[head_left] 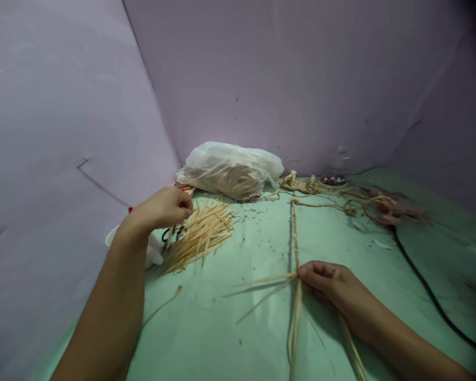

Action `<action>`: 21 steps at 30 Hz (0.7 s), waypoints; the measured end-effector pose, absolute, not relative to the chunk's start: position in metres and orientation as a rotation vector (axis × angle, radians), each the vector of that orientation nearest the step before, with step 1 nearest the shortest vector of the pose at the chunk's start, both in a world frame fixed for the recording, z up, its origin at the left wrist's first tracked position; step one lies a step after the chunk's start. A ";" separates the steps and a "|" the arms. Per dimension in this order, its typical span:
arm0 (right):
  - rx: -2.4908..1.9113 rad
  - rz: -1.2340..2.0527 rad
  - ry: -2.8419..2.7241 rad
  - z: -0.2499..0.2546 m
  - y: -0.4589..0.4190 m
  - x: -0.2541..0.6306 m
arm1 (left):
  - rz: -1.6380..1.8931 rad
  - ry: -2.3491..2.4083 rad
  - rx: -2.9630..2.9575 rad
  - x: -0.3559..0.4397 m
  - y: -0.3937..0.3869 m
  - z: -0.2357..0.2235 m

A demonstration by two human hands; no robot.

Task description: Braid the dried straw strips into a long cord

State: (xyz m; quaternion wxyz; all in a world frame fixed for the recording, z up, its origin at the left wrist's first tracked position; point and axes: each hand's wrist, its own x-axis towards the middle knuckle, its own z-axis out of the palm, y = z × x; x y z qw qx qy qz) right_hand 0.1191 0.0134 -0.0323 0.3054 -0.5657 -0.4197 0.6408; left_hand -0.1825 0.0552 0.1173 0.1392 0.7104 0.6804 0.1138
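My right hand pinches the lower end of a thin straw braid, which runs up the green tabletop away from me. Loose straw strands fan out from the pinch to the left, downward and under my right wrist. On the left, my left hand is closed with its fingers curled in; whether anything is in them is hidden. Just beside and below it lies a pile of flat, pale straw strips. One single strip rests apart, close to my left forearm.
A white plastic bag with brown material inside sits against the back wall. Right of it are a woven straw piece and a dish of small beads. A blurred pinkish tool trails a black cord. Black loops lie by the strips.
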 end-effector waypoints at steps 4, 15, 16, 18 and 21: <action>-1.487 1.697 -1.123 -0.035 0.013 0.120 | 0.758 1.880 2.044 -0.169 0.046 0.136; -1.499 1.674 -1.159 -0.025 0.012 0.114 | 1.555 1.226 2.087 -0.081 0.114 0.180; -1.506 1.672 -1.162 -0.024 0.012 0.114 | 1.591 1.211 2.073 -0.079 0.117 0.187; -1.501 1.663 -1.174 -0.022 0.012 0.115 | 1.650 1.215 2.031 -0.079 0.118 0.200; -1.475 1.644 -1.194 -0.022 0.012 0.115 | 1.699 1.236 1.958 -0.091 0.111 0.212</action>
